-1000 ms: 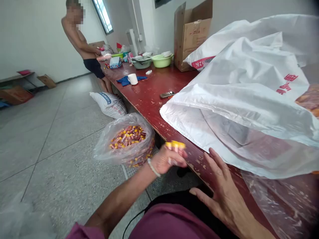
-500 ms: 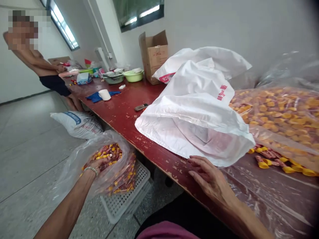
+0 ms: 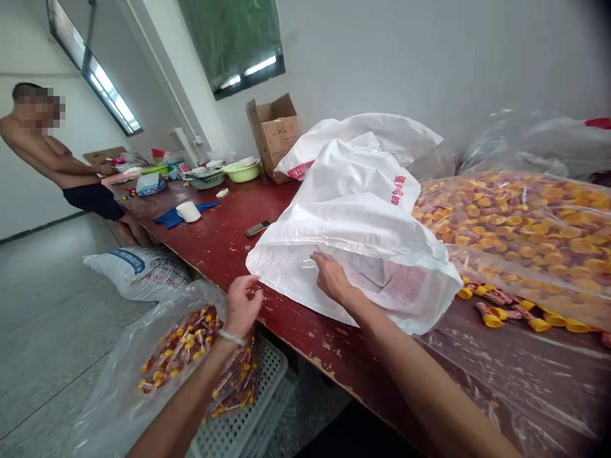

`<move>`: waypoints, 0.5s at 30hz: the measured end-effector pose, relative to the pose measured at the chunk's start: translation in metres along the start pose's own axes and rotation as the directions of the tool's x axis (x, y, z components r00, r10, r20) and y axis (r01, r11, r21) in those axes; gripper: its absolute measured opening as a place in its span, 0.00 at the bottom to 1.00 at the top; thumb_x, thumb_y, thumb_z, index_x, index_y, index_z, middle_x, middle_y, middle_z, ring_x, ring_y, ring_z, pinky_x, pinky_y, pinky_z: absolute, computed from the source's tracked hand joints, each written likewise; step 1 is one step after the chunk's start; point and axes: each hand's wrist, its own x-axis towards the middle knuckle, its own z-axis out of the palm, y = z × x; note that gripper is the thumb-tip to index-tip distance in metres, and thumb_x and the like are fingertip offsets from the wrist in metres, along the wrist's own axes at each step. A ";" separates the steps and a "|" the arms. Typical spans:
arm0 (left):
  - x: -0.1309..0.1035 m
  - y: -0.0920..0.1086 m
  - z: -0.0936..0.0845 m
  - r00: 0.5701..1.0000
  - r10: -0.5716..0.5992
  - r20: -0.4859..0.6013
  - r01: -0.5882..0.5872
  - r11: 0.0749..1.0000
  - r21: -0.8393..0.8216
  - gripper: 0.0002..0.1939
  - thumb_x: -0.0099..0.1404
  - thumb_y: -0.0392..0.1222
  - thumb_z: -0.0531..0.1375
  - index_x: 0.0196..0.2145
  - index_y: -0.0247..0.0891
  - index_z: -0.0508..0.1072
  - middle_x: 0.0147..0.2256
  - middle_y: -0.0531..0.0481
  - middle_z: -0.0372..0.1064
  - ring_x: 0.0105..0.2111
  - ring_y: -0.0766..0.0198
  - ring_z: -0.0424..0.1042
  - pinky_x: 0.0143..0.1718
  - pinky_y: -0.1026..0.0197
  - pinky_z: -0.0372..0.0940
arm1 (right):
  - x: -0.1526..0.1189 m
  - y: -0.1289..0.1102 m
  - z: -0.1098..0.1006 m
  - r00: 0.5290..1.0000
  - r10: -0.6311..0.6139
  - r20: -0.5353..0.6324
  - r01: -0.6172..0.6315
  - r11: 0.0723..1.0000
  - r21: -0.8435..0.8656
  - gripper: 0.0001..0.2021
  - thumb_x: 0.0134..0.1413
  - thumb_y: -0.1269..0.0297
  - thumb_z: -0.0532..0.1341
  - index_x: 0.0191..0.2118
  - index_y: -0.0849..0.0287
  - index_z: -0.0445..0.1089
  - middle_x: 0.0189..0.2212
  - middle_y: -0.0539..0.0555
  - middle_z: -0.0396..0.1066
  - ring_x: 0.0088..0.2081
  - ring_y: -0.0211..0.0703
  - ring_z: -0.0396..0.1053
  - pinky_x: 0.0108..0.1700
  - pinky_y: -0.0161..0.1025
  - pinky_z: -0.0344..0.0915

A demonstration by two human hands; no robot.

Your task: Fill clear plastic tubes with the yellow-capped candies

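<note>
A large white woven sack (image 3: 363,219) lies on the red table (image 3: 224,254), its mouth gaping toward me. My right hand (image 3: 333,278) is at that mouth, fingers bent and drawn together; whether they pinch anything is too small to tell. My left hand (image 3: 242,305) hovers over the table's edge near the sack's left corner, its fingers curled and apart, with nothing seen in it. Below it, a clear plastic bag (image 3: 114,369) stands open, full of small red pieces with yellow ends (image 3: 179,346). More such pieces in plastic rest on a white crate (image 3: 267,369).
Clear plastic covers many yellow-ended pieces (image 3: 534,210) at the right. Farther back are a phone (image 3: 258,229), a white roll (image 3: 188,212), a green basin (image 3: 242,170) and a cardboard box (image 3: 279,137). A person (image 3: 52,152) stands at the far left; a filled sack (image 3: 138,272) is on the floor.
My left hand has come up out of the bag of small pieces to the table's edge. My right hand has moved from the table's edge into the white sack's mouth. The view has shifted.
</note>
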 end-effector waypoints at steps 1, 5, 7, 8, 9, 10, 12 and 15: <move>0.005 0.020 0.019 0.993 0.083 0.079 -0.086 0.995 0.043 0.15 0.55 0.34 0.54 0.42 0.38 0.70 0.43 0.45 0.68 0.45 0.57 0.67 0.47 0.56 0.63 | 0.014 -0.003 0.005 1.000 -0.003 0.018 0.004 1.000 -0.010 0.26 0.50 0.83 0.48 0.57 0.69 0.58 0.59 0.63 0.56 0.58 0.46 0.55 0.58 0.40 0.54; 0.026 0.062 0.079 0.961 0.021 0.277 -0.085 0.972 0.220 0.16 0.56 0.31 0.53 0.44 0.35 0.68 0.43 0.40 0.67 0.47 0.53 0.63 0.49 0.53 0.58 | 0.037 -0.008 0.017 0.996 0.012 0.090 -0.008 0.999 -0.052 0.21 0.53 0.79 0.51 0.54 0.71 0.61 0.56 0.66 0.60 0.56 0.49 0.57 0.57 0.42 0.54; 0.034 0.061 0.094 0.952 -0.035 0.303 -0.044 0.967 0.251 0.17 0.55 0.31 0.55 0.44 0.33 0.68 0.40 0.37 0.67 0.44 0.50 0.64 0.46 0.51 0.58 | 0.036 -0.006 0.018 0.992 0.039 0.121 -0.031 0.997 -0.072 0.18 0.53 0.77 0.52 0.51 0.69 0.64 0.52 0.65 0.64 0.54 0.50 0.58 0.55 0.43 0.56; 0.037 0.058 0.098 0.945 -0.044 0.325 -0.045 0.965 0.260 0.17 0.55 0.32 0.56 0.44 0.33 0.68 0.40 0.37 0.66 0.44 0.49 0.64 0.46 0.50 0.58 | 0.036 -0.005 0.019 0.990 0.055 0.130 -0.044 0.996 -0.079 0.18 0.54 0.75 0.53 0.51 0.67 0.64 0.50 0.65 0.65 0.54 0.50 0.58 0.53 0.43 0.57; 0.039 0.055 0.099 0.936 -0.038 0.351 -0.060 0.963 0.264 0.17 0.55 0.33 0.56 0.44 0.33 0.68 0.41 0.37 0.66 0.45 0.49 0.63 0.46 0.50 0.57 | 0.035 -0.003 0.020 0.988 0.070 0.137 -0.059 0.995 -0.084 0.18 0.54 0.74 0.53 0.51 0.66 0.64 0.50 0.64 0.65 0.53 0.51 0.58 0.52 0.43 0.58; 0.041 0.052 0.099 0.925 -0.019 0.379 -0.088 0.961 0.263 0.17 0.56 0.34 0.56 0.45 0.33 0.67 0.42 0.36 0.65 0.46 0.48 0.62 0.47 0.50 0.56 | 0.036 -0.001 0.021 0.986 0.085 0.141 -0.073 0.994 -0.086 0.17 0.54 0.73 0.53 0.51 0.65 0.64 0.50 0.64 0.65 0.53 0.52 0.58 0.50 0.43 0.59; 0.043 0.051 0.097 0.897 0.039 0.440 -0.164 0.954 0.250 0.15 0.58 0.33 0.54 0.44 0.34 0.67 0.44 0.37 0.63 0.48 0.48 0.59 0.49 0.49 0.54 | 0.039 0.002 0.023 0.984 0.101 0.150 -0.089 0.993 -0.083 0.16 0.54 0.72 0.53 0.49 0.64 0.66 0.49 0.64 0.65 0.51 0.52 0.60 0.47 0.42 0.60; 0.041 0.060 0.096 0.833 0.117 0.541 -0.276 0.935 0.222 0.16 0.57 0.28 0.52 0.43 0.33 0.67 0.45 0.36 0.63 0.48 0.48 0.58 0.49 0.49 0.53 | 0.043 0.009 0.024 0.986 0.071 0.152 -0.064 0.997 -0.053 0.12 0.52 0.73 0.54 0.41 0.64 0.70 0.39 0.62 0.71 0.45 0.48 0.65 0.44 0.40 0.61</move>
